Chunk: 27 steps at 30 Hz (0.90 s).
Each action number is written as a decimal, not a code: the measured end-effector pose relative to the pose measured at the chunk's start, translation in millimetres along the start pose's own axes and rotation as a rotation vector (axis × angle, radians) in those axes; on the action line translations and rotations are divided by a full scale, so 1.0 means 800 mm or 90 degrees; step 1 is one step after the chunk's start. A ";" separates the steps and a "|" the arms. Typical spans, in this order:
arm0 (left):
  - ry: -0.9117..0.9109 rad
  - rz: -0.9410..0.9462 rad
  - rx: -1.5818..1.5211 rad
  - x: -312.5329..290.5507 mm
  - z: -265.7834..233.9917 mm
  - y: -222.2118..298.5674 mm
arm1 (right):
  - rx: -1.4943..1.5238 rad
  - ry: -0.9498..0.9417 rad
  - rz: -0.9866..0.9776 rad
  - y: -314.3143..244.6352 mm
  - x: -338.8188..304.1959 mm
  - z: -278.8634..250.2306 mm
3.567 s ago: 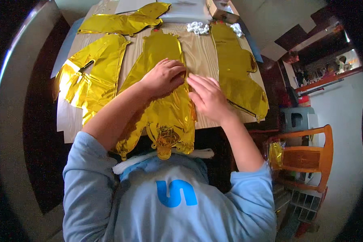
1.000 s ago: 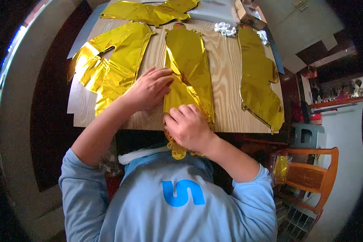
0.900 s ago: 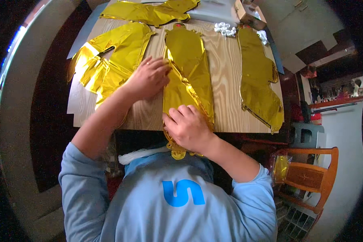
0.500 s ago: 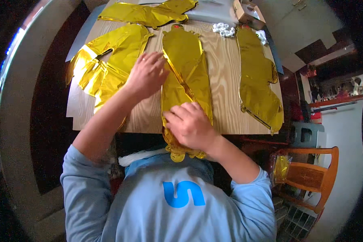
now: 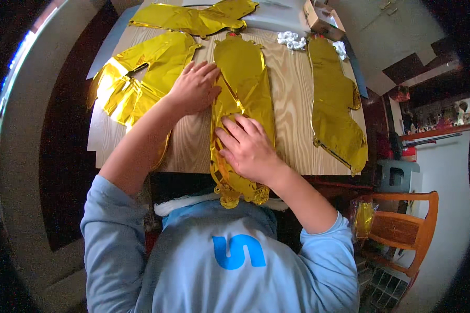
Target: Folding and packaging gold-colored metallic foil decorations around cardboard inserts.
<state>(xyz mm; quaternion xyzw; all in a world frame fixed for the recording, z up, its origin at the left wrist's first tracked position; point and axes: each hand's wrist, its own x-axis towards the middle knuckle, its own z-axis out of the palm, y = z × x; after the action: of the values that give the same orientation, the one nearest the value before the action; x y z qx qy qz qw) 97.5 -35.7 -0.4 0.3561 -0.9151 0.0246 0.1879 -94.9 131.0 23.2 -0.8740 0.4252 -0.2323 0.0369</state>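
A flat gold foil balloon (image 5: 238, 57) lies lengthwise in front of me, its left side folded inward and its scalloped near end hanging past the table edge. My left hand (image 5: 196, 87) rests at its left edge, fingers stretched out. On the folded lower part, my right hand (image 5: 249, 148) lies flat with fingers spread, pressing the foil. Neither hand grips anything. Other deflated gold foil balloons lie around it: a wide one (image 5: 167, 60) to the left, a curved one (image 5: 331, 99) to the right, and another (image 5: 188, 20) across the far side.
The wood-grain table (image 5: 292, 109) ends just before my body. White ribbon bundles (image 5: 291, 40) and an open cardboard box (image 5: 324, 21) sit at the far right. Beside the table at right stands a wooden chair (image 5: 428, 224), with a clear packet of gold foil (image 5: 364, 219) near it.
My right hand has moved away from me up the middle balloon and flattened out, its fingers spreading. The left hand has shifted slightly right, onto the balloon's edge.
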 end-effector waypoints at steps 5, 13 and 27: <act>-0.035 -0.023 0.043 0.012 0.002 -0.008 | 0.025 -0.007 0.017 0.000 0.000 -0.004; 0.035 -0.064 -0.012 -0.015 -0.034 0.028 | 0.218 0.108 0.215 0.074 -0.015 -0.073; -0.106 -0.001 -0.039 -0.071 -0.025 0.076 | -0.047 -0.069 0.083 0.073 -0.039 -0.034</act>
<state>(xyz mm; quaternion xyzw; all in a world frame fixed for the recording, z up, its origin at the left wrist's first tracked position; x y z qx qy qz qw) 102.3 49.4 2.9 0.3518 -0.9275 -0.0329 0.1219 -165.5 121.1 20.2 -0.8565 0.4869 -0.1660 0.0422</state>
